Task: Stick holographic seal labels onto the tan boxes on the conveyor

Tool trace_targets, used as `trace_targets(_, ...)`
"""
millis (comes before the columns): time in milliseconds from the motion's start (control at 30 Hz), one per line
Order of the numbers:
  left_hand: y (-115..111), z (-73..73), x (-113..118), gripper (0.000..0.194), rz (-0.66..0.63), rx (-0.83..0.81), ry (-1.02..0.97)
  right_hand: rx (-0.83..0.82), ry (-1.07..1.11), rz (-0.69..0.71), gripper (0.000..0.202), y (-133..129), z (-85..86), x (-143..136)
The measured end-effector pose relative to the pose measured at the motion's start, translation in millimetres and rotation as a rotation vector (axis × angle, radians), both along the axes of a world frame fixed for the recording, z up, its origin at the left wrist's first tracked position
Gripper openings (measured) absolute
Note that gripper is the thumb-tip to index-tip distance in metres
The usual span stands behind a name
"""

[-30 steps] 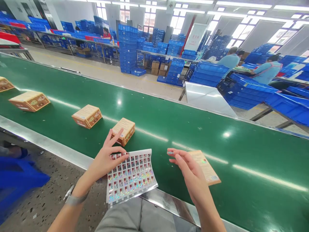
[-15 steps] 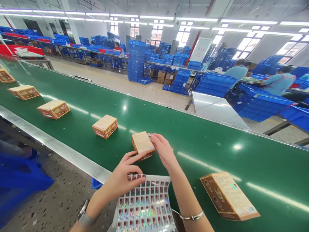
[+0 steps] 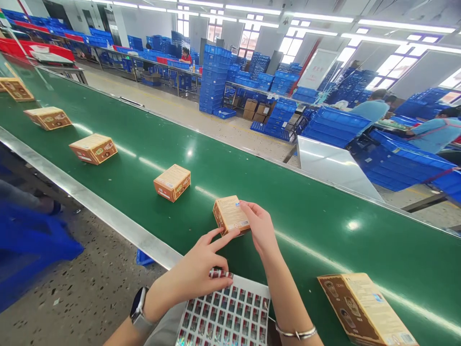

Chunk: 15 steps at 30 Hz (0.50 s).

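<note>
A brown-and-cream carton [image 3: 230, 214] lies on the green conveyor belt in front of me, between my hands. My left hand [image 3: 200, 269] grips the top edge of a sheet of small shiny stickers [image 3: 226, 317] between thumb and lower fingers, while its forefinger and middle finger reach out against the carton's near side. At the carton's upper right corner is my right hand [image 3: 261, 226], its thumb on a small bluish sticker [image 3: 237, 204] on the top face. Its other fingers are bent over the carton's right side, their tips partly hidden.
Several similar cartons, one of them [image 3: 173, 182] closest, stand up the belt [image 3: 201, 158] to the left. Another carton [image 3: 367, 307] with a sticker on top lies at the right. A metal rail [image 3: 108, 211] edges the belt. Blue crates and seated people are beyond.
The carton at my hands and the other cartons have shifted right in view. My right thumb has come from the carton's edge onto its top face, where the sticker now shows.
</note>
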State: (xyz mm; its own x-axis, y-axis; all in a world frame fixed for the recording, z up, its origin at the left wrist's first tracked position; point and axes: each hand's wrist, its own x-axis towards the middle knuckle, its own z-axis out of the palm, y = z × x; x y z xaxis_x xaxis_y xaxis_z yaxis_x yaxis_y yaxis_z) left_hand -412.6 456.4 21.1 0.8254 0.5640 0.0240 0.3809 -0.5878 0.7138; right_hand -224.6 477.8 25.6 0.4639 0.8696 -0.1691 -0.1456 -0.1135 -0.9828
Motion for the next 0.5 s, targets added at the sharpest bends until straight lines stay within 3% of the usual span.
trace_targets(267, -5.7, 0.9, 12.2, 0.016, -0.048, 0.018, -0.018, -0.016, -0.121, -0.020, 0.043, -9.9, -4.4, 11.3)
trace_targets(500, -12.9, 0.2, 22.1, 0.016, -0.076, 0.036, -0.034, -0.039, -0.351, -0.096, 0.035, -19.3, 0.1, 16.0)
